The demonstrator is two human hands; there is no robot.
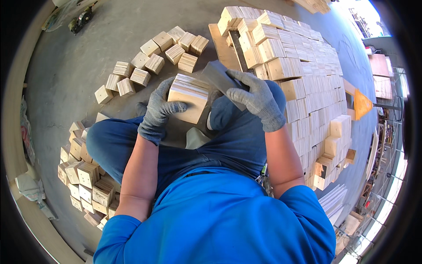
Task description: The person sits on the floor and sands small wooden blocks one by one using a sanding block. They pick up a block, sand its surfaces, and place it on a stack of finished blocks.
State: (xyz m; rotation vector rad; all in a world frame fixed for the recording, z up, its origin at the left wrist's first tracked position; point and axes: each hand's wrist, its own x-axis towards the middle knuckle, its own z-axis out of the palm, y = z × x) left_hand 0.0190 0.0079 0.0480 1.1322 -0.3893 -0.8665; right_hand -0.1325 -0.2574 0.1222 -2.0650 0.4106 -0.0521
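A plywood block with striped layered edges is tilted in front of me, above my lap. My left hand, in a grey knitted glove, grips it from its left side, with the thumb across the near face. In my right hand, gloved the same way, is a dark grey sanding block. My fingers wrap over its right part. The sanding block is tilted, close to the plywood block's upper right; whether the two touch I cannot tell.
Several loose plywood blocks lie on the concrete floor ahead to the left. A heap of blocks sits by my left knee. At right is a large stack of blocks, beside an orange pallet-jack part. A power tool lies far left.
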